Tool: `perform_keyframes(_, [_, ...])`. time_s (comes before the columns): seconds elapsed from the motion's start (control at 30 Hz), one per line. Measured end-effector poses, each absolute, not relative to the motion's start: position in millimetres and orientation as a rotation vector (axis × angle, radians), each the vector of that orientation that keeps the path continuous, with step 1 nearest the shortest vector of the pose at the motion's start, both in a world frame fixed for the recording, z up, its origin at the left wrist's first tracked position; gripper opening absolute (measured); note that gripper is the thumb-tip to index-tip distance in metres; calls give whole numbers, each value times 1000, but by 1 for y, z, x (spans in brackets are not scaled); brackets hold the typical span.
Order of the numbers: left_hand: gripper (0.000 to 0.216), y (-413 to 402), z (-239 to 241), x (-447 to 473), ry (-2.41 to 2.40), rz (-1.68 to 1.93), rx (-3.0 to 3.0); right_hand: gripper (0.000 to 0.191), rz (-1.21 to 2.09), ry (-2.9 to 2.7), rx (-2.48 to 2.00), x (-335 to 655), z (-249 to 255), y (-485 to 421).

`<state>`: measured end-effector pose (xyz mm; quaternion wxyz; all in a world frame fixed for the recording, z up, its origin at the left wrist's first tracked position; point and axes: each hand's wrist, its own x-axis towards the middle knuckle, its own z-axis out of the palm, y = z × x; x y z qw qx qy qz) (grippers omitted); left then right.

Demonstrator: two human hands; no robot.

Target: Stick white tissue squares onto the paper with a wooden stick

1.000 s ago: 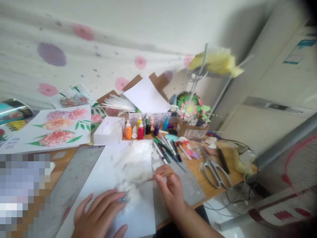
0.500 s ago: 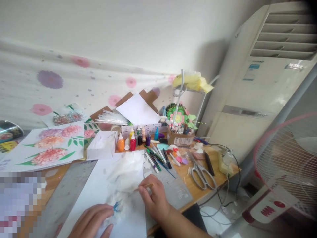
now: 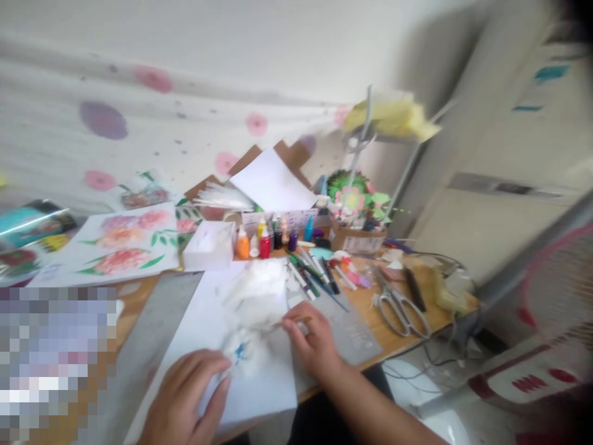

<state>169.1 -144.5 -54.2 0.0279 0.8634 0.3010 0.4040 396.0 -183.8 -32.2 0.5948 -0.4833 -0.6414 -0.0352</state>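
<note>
The person's right hand (image 3: 311, 337) is closed on a slim wooden stick (image 3: 303, 319), pinched between thumb and fingers, its tip pointing left towards a fluffy white wad (image 3: 254, 363). From where I stand, the tip blurs into the white, so I can't tell whether it touches. The wad lies between the two hands, just off the left fingertips, on a large sheet of white paper (image 3: 277, 395), and a small splayed blue patch (image 3: 240, 352) shows in its middle. The left hand (image 3: 192, 392) is curved, thumb and index finger at the wad's near left edge; I can't make out whether they grip a bit of it or merely rest there. Just beyond the wad, ahead of both hands, a flatter piece of white fluff (image 3: 259, 278) spreads over the same sheet. Ahead of the right hand lies a loose bundle of markers (image 3: 310, 272), and to its right, well apart, a pair of grey-handled scissors (image 3: 402, 312) sits on the wooden table (image 3: 428, 349). Farther ahead of both hands stand an orange bottle (image 3: 243, 246) and a red bottle (image 3: 264, 246), with an open white box (image 3: 208, 258) to their left. Farther left, beyond the left hand, lies a sheet of painted flowers (image 3: 125, 241).
</note>
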Motion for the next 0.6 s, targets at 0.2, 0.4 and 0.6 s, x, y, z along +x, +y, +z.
perform_keyframes(0.2, [14,-157,-37,174,1195,959,2618,12,114,-1345,-1229,409,-44,-179])
perform_keyframes(0.4, [37,-161,-30,183,1273,648,2660,7,203,-1320,-1289,412,-44,-183])
perform_keyframes(0.6, [42,-160,-33,184,1288,536,2665,5,128,-1407,-1374,423,-39,-189])
